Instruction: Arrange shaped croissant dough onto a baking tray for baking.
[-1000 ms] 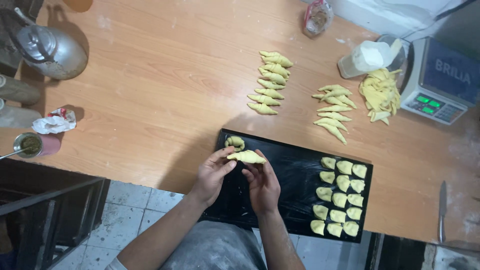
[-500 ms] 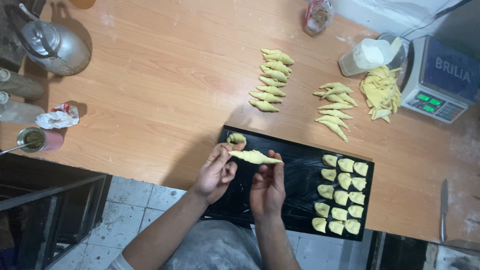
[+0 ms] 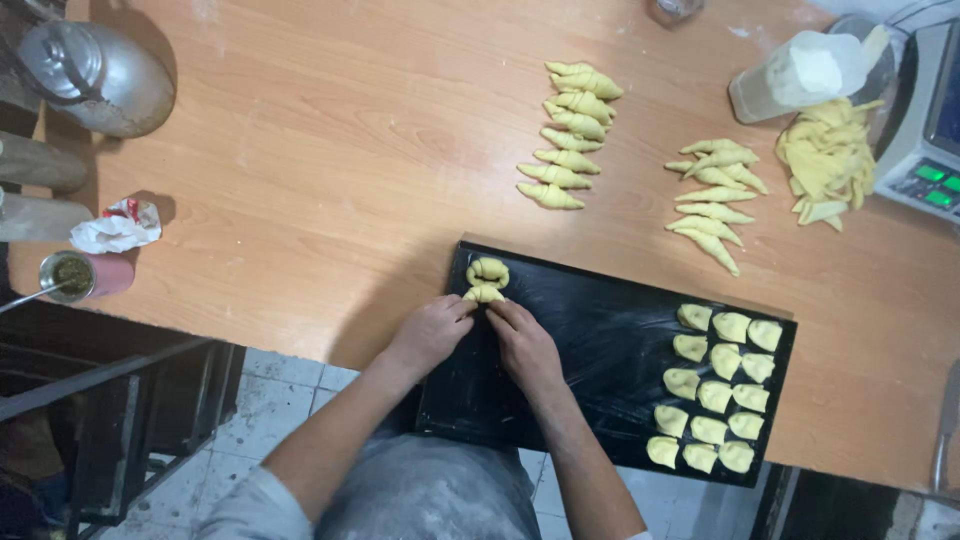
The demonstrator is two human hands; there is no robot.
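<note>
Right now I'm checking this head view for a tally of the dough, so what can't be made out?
- Dough piece: partly covered by the fingertips of the left hand and right hand; its shape is unclear.
- Yellow dough heap: pieces overlap, count unclear.
- Scale: cut by the right edge.
- Black tray: near edge hidden behind the arms.

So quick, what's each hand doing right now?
Left hand: fingertips pinching the dough piece on the tray.
Right hand: fingertips pinching the same piece from the other side.
</note>
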